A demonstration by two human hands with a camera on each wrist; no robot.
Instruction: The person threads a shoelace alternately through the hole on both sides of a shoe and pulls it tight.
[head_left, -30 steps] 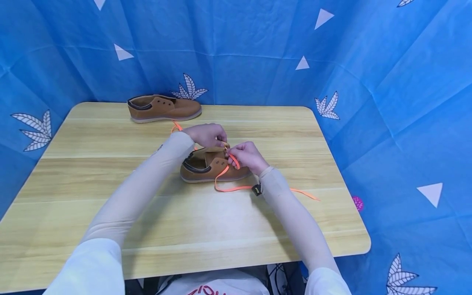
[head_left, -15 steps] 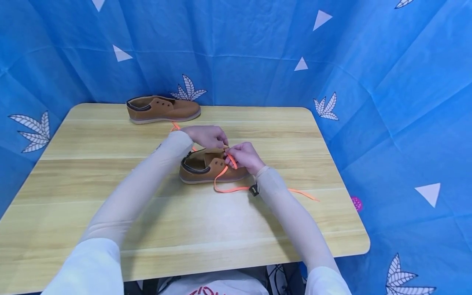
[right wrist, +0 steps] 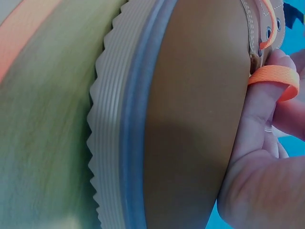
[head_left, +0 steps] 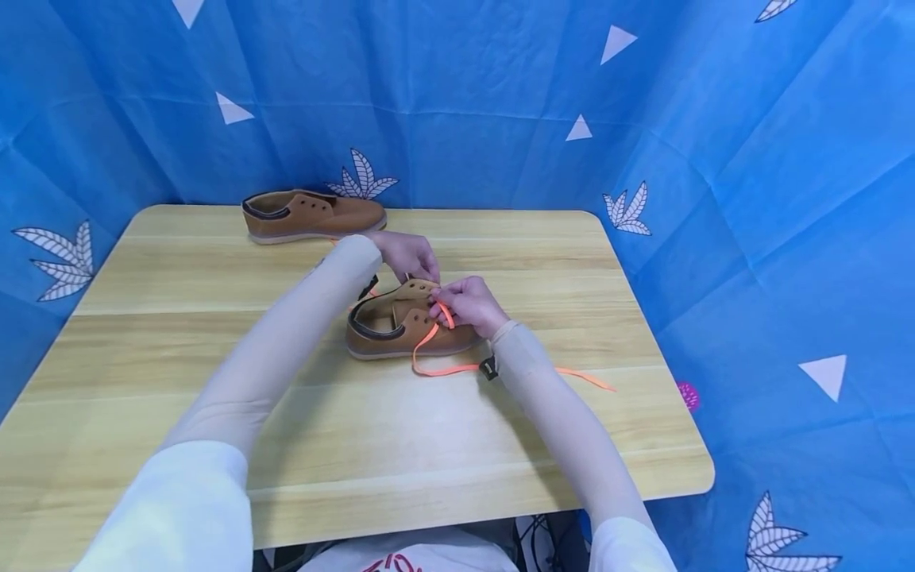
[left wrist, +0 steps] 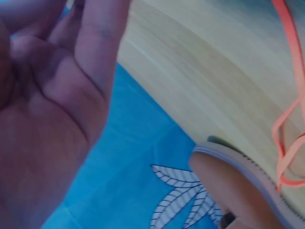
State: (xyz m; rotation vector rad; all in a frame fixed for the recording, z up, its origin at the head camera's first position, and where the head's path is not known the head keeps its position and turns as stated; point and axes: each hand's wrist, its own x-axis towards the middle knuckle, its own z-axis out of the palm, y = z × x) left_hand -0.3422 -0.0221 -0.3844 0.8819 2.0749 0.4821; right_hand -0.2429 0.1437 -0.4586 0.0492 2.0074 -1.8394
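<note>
So in the head view there's a brown shoe (head_left: pixel 379 346) sitting upright around the middle of the worktop (head_left: pixel 400 461), toe pointing right. The left hand (head_left: pixel 407 256) is at its far side, fingers down by the far eyelet flap. Can't tell if that grip is together or apart, the fingertips are hidden. The right hand (head_left: pixel 468 306) is over the front of the shoe, grip pinched on the orange lace (head_left: pixel 450 371). Part of the lace trails along the worktop, under the right wrist. A second brown shoe (head_left: pixel 314 216) sits at the back edge, near the blue cloth (head_left: pixel 472 48).

Left wrist view: mostly palm, fingers running out the top, so no help on that grip. There's more orange lace on the right, and the second shoe is bottom right beside a leaf print (left wrist: pixel 183 195).

Right wrist view: big close-up of the near shoe's ridged sole (right wrist: pixel 114 114), with the lace looped over a finger right next to the eyelets (right wrist: pixel 268 32).
</note>
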